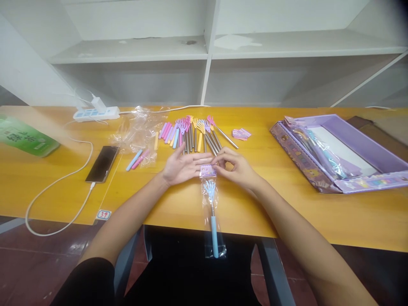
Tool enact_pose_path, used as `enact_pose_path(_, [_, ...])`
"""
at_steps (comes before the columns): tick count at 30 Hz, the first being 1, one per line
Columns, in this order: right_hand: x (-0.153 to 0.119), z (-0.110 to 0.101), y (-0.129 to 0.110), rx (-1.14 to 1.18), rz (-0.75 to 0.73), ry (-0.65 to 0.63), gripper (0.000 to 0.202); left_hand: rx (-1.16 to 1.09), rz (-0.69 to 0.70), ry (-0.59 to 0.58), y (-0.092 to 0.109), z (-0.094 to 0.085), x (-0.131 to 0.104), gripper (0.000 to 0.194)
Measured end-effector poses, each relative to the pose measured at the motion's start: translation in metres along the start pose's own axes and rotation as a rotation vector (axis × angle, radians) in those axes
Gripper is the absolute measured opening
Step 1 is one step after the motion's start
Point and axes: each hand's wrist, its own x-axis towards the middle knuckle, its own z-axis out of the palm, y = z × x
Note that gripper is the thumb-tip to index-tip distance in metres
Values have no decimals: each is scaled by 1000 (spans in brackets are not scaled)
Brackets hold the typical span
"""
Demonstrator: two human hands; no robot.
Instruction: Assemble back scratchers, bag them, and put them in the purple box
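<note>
The packed scratcher, with a blue claw and handle on a metal shaft, lies inside a clear bag in front of the person, its lower end reaching past the front edge of the desk. The right grip has finger and thumb pinched at the bag's top edge, by the purple card; the left grip is spread flat, palm up, its fingertips beside that same edge, and whether they bear any load I cannot tell. The whole should be light, with most of the weight likely in the shaft and handle, so it would tend to swing when lifted by the top. The film looks thin, glossy and limp, probably slippery and easily creased; the card seems stiffer and makes the surer hold. The claw's slim prongs could bend or poke the film, so the handle suits a second, supporting hold.
</note>
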Motion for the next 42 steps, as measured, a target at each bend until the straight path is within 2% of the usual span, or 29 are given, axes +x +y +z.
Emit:
enact_pose_path(7, [0, 3, 6, -30, 61, 21, 15, 44, 17, 7, -1, 3, 0, 82])
enact_pose_path(11, [0, 8, 7, -48, 129, 32, 21, 101, 20, -3, -7, -3, 1, 77])
enact_pose_path(15, [1, 4, 9, -30, 207, -23, 31, 167, -14, -18, -15, -9, 2, 75])
enact_pose_path(20, [1, -5, 10, -3, 136, -127, 31, 192, -34, -45, -19, -11, 2, 73])
enact_pose_path(24, [0, -3, 10, -4, 83, -148, 26, 209, -31, -70, -18, -9, 1, 71])
enact_pose_path(28, [0, 3, 11, -14, 69, -65, 16, 213, -32, -55, -14, -4, 1, 71])
enact_pose_path(31, [-1, 6, 12, 66, 126, 59, 32, 200, -16, -29, -9, 2, 2, 72])
enact_pose_path(34, [-2, 9, 14, 108, 178, 99, 50, 177, 5, -12, -6, 6, 2, 74])
enact_pose_path(39, [0, 18, 14, 283, 291, 91, 51, 210, 47, -7, -6, 12, 4, 73])
enact_pose_path(42, [3, 22, 11, 387, 303, 164, 53, 223, 142, 23, -10, 17, 5, 64])
